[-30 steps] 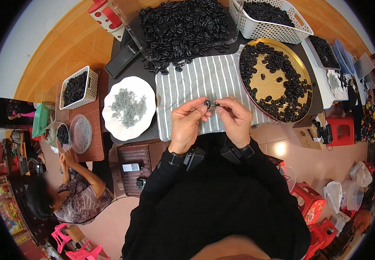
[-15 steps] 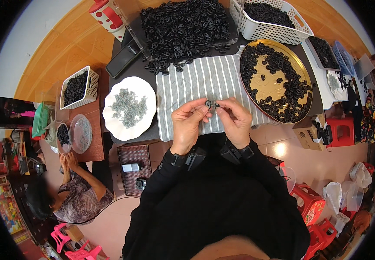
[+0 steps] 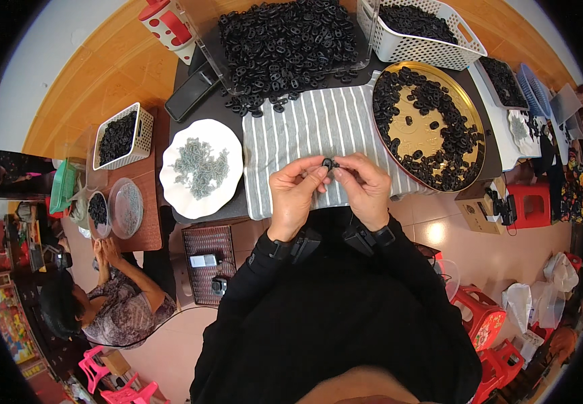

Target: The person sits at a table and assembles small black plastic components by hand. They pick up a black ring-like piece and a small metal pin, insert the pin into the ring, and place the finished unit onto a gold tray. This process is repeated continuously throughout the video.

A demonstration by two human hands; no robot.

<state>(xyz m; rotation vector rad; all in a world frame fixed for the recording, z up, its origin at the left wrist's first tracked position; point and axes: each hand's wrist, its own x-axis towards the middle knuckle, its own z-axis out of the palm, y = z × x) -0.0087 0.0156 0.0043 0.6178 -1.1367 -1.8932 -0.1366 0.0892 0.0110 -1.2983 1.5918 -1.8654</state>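
Over the grey and white striped cloth (image 3: 291, 135), my two hands meet at the fingertips. My left hand (image 3: 296, 192) pinches a small black plastic oval piece (image 3: 328, 162). Touching its other side, my right hand (image 3: 365, 188) is closed in a pinch; what lies between its fingertips is mostly hidden. To the left, a white scalloped plate (image 3: 173, 192) bears a heap of small grey metal springs (image 3: 200, 168). A round gold tray (image 3: 416, 91) on the right carries many black oval pieces (image 3: 449, 145).
Behind the cloth, a clear bin holds a large pile of black pieces (image 3: 284, 47). A white basket (image 3: 433, 50), a phone (image 3: 193, 92) and a polka-dot mug (image 3: 169, 30) stand around it. At a side table on the left sits another person (image 3: 123, 296).
My hands have come slightly closer together. The gap between the black piece and my right fingertips has closed. The plate and tray have not moved.
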